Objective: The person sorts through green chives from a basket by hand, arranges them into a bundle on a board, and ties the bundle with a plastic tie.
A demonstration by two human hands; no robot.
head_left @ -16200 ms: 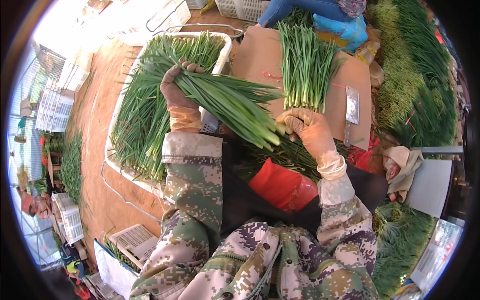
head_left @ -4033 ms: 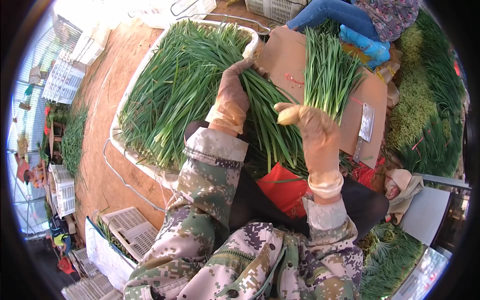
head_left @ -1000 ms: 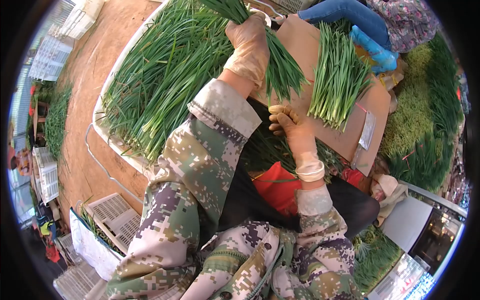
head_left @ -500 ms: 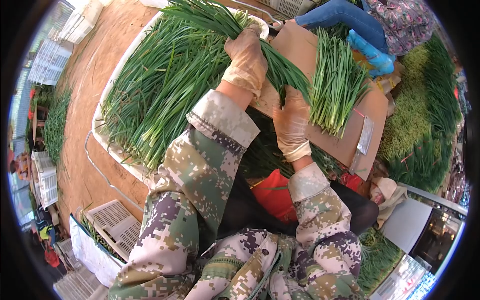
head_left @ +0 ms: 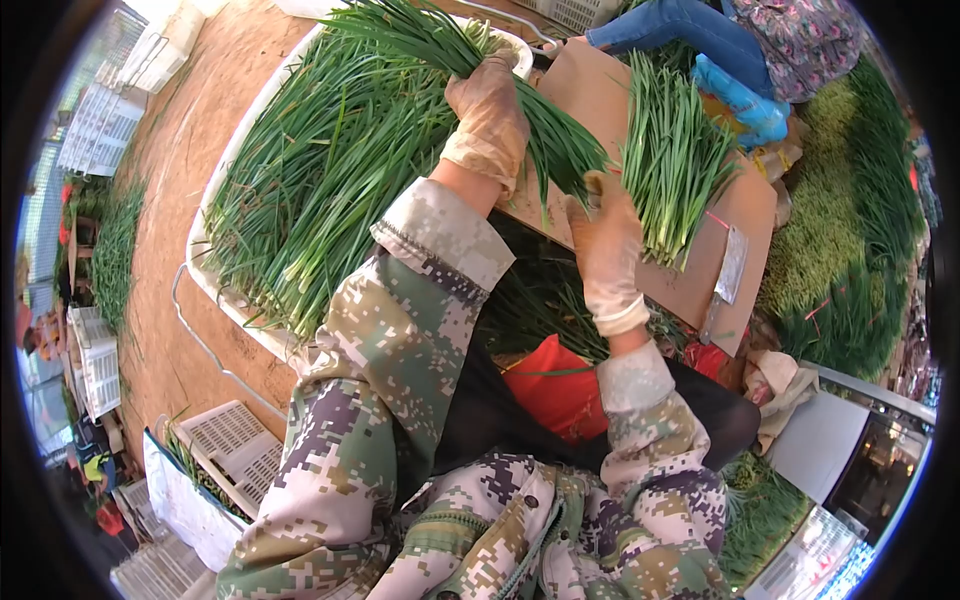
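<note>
My gloved left hand (head_left: pixel 490 105) is closed round a bunch of long green leafy stalks (head_left: pixel 555 130), over the right edge of a white crate (head_left: pixel 212 185) heaped with more stalks (head_left: pixel 330 170). My right hand (head_left: pixel 606 235), gloved too, is at the hanging tips of that bunch; its fingers are bent, and whether they grip a leaf is too small to tell. Right of it, a neat pile of stalks (head_left: pixel 675 160) lies on a brown board (head_left: pixel 590 85). A cleaver (head_left: pixel 730 268) rests on the board's right part.
Red material (head_left: pixel 556 385) lies in my lap. Another person's jeans-clad leg (head_left: pixel 690 35) and a blue bag (head_left: pixel 740 100) are beyond the board. Heaps of greens (head_left: pixel 860 210) stand at the right. A slatted crate (head_left: pixel 230 450) and a wire handle (head_left: pixel 205 340) are at the lower left.
Over the last second my right hand has risen to the bunch's tips, then drawn slightly right and down. My left hand keeps its hold on the bunch, lowered a little.
</note>
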